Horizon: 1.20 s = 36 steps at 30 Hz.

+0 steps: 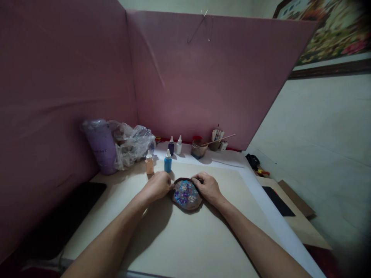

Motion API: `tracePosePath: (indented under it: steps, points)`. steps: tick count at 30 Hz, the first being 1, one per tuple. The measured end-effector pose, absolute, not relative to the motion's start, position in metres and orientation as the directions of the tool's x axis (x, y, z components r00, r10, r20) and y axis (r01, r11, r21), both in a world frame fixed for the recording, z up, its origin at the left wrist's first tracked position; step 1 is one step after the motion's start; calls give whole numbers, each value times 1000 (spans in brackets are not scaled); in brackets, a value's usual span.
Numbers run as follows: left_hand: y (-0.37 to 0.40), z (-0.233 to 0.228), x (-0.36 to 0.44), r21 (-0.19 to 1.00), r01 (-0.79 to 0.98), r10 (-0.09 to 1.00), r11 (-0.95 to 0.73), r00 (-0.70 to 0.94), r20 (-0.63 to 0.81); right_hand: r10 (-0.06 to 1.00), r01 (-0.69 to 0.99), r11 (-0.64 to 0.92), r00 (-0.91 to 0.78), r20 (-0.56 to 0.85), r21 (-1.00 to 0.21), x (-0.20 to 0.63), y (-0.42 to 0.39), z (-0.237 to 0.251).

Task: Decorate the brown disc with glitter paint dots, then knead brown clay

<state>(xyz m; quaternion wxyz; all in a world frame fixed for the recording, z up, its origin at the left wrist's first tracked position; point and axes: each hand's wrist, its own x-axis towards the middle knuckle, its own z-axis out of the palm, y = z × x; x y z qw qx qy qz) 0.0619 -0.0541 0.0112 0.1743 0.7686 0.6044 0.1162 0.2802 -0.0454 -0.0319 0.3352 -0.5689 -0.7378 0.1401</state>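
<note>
Both hands, left hand (158, 186) and right hand (207, 187), grip the painted stone (186, 194); no writing is legible.

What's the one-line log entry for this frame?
left hand: touching painted stone | right hand: gripping stone edge | blue bottle behind

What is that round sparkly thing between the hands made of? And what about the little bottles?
The round piece looks like brown clay or stone: a dull, thick rim around a flat face painted with glittery blue and purple spots. Which of the two I cannot tell. The left hand and right hand touch its edges. The blue bottle and orange bottle look like smooth plastic with white pointed caps.
</note>
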Motion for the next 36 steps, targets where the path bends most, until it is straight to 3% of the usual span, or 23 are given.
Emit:
tracePosePath:
  steps: [26, 36]
  points:
    - [-58, 15, 61, 287, 914, 932, -286, 335, -138, 934, 745, 315, -133, 332, -587, 280, -45, -32]
    - [-60, 19, 61, 293, 918, 937, -268, 319, -144, 931, 749, 321, -138, 337, -579, 279, -47, -30]
